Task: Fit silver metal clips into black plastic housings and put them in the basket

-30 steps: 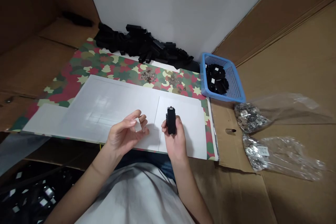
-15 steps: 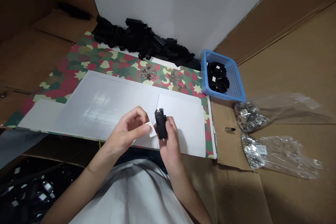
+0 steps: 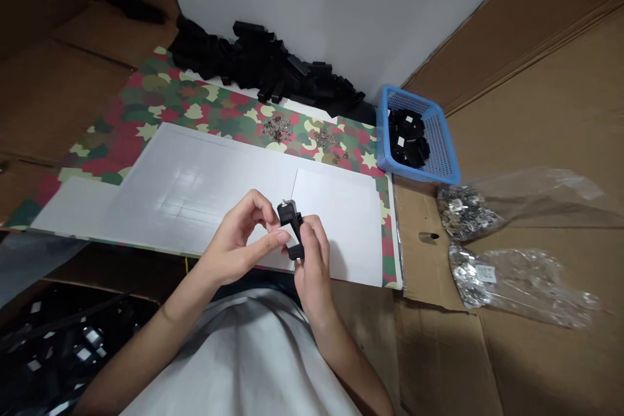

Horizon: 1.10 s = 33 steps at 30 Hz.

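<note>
A small black plastic part (image 3: 295, 251) with metal pins at its ends is gripped in my right hand (image 3: 314, 266), the thumb along its side. My left hand (image 3: 246, 240) pinches a small white square piece (image 3: 291, 234) between thumb and fingers. That white piece lies against the face of the black part, partly covered by my left thumb. Both hands are above the front edge of the white sheet (image 3: 336, 208). Whether the white piece is stuck on, I cannot tell.
Behind lie black parts (image 3: 273, 68) in a heap and two piles of small metal bits (image 3: 277, 129). On the right are a blue basket (image 3: 441, 143) of black parts and two clear bags (image 3: 465, 214) of metal pieces. A bin of black parts (image 3: 58, 351) stands lower left.
My right hand has turned and tilted the black part toward the left. The white piece, beside the part before, is now against its face under my left thumb.
</note>
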Each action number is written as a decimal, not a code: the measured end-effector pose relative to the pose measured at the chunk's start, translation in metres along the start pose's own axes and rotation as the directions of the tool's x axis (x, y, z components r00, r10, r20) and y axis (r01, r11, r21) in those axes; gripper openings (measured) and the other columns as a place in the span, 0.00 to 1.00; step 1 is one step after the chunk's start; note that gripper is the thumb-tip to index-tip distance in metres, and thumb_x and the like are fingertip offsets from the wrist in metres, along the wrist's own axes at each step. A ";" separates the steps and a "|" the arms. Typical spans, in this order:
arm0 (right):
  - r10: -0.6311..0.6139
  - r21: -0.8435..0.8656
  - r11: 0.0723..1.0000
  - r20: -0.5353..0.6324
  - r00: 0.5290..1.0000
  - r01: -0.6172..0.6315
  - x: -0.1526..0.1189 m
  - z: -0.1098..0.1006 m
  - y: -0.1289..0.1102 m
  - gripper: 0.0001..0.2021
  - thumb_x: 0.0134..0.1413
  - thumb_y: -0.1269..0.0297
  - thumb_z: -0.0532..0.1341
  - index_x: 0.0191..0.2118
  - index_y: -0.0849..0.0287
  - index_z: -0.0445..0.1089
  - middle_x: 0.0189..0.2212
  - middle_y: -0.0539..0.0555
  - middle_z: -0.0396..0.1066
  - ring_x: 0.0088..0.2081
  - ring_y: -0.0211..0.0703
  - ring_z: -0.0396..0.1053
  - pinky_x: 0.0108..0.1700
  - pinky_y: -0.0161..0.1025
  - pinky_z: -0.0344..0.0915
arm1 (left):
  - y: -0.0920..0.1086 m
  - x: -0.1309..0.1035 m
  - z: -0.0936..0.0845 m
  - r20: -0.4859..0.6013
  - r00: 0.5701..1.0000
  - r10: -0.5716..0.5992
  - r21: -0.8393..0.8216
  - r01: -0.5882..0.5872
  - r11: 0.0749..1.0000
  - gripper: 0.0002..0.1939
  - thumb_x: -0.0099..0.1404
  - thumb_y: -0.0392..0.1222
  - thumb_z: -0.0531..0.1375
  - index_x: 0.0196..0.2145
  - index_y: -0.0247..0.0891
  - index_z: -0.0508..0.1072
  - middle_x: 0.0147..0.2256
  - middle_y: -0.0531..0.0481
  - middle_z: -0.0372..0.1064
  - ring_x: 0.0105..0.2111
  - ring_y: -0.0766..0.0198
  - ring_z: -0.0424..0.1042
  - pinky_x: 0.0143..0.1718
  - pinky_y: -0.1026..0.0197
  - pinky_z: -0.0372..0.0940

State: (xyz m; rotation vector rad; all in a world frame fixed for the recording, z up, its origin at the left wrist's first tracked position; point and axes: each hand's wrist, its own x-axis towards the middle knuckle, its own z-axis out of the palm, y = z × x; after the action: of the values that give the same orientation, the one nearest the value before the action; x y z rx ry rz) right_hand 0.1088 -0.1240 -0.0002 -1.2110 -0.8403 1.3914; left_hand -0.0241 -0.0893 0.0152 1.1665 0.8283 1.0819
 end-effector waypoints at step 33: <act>-0.017 -0.082 0.997 -0.014 1.000 0.016 0.002 -0.006 0.004 0.14 0.63 0.51 0.52 0.30 0.54 0.59 0.25 0.46 0.55 0.27 0.38 0.54 0.30 0.35 0.53 | -0.002 -0.002 0.007 -0.113 0.978 0.175 0.368 -0.123 0.922 0.06 0.59 0.39 0.66 0.31 0.40 0.71 0.26 0.54 0.69 0.27 0.65 0.68 0.30 0.62 0.61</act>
State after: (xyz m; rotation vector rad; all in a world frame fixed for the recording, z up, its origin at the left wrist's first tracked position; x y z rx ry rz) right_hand 0.1133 -0.1240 -0.0060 -1.2725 -0.9025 1.3449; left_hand -0.0180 -0.0935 0.0147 1.4909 1.0977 1.1808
